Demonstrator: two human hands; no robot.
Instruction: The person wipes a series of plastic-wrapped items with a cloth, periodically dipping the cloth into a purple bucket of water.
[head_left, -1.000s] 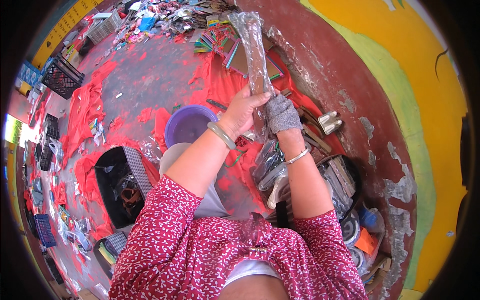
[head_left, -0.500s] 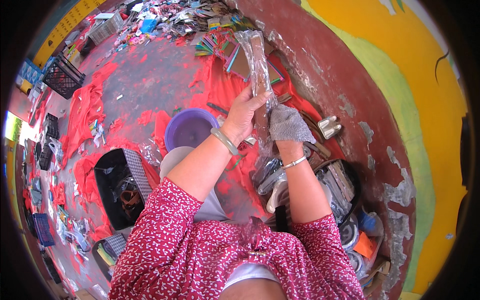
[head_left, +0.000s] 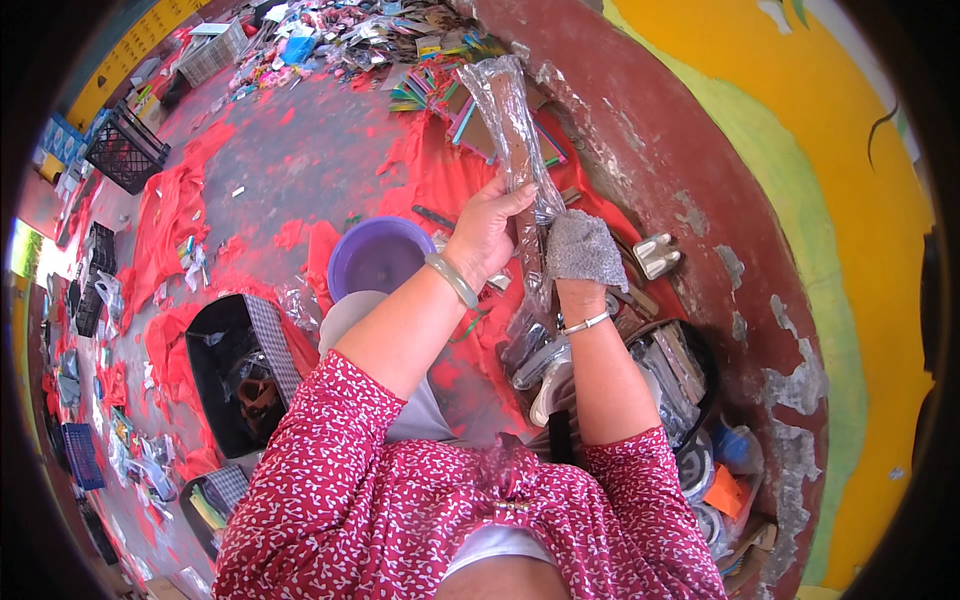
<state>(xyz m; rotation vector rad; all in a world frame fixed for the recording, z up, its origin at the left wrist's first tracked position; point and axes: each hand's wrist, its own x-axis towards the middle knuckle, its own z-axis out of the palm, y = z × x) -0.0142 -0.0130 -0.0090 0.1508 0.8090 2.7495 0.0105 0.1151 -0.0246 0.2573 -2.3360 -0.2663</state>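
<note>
My left hand is closed around a long brown strip in clear plastic wrap, its thumb lying across the front. The strip stands roughly lengthwise before me, with loose crinkled plastic at its far end; its exact kind is not plain. A grey, nubbly cloth covers the fingers of my right hand. That hand is closed on the cloth, just right of the wrapped strip and close against its edge. Whether the cloth presses on the plastic cannot be made out.
A purple basin stands left of my hands. Further left lies a black bin with items inside. A black tub of wrapped pieces sits by my right forearm. The peeling red wall curves along the right. Boards lie ahead on red cloth.
My right hand and the cloth have shifted slightly to the right, away from the strip's middle. The plastic at the far end has spread wider. My left hand keeps its grip.
</note>
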